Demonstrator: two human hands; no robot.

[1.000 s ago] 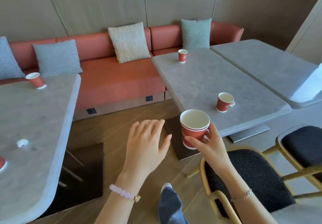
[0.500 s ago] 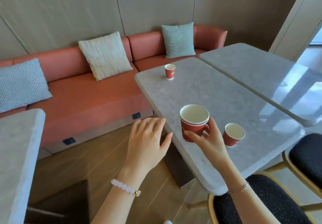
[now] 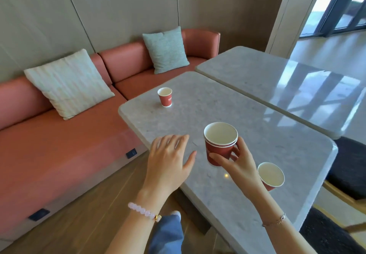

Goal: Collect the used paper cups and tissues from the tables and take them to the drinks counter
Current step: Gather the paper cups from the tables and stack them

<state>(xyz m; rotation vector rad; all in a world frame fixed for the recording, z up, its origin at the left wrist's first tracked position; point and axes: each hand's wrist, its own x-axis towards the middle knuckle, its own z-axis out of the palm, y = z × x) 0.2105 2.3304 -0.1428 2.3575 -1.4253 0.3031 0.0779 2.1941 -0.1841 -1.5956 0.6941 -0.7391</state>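
1. Head view, centre of frame: the right hand (image 3: 240,161) is holding a stack of red paper cups (image 3: 220,144) above the grey stone bench (image 3: 198,115). Two white rims are showing one above the other, so at least two cups are nested; the thumb is pressing the near wall and the fingers are wrapping the far wall, at mid-height.

2. Left of centre: the left hand (image 3: 169,160) is hovering flat over the near-left edge of the bench, fingers spread, gripping nothing.

3. Lower right: a single red cup (image 3: 271,175) is standing upright on the bench just beside the right wrist, partly hidden by it. Upper centre: another red cup (image 3: 165,96) is standing upright near the far-left corner, well apart from both hands. Both are looking empty inside, though their bottoms are not fully visible.

4. No tissues are showing in this frame.

5. Handling judgement: the cups are appearing light, thin-walled and easily crushed. The rolled rim is the stiffest part; a light pinch around the wall just below it, or nesting the stack straight down into a standing cup, is looking safest. Any dregs would spill if a cup is tilted.

6. Risk: the right forearm is passing close to the cup at lower right and could knock it over.
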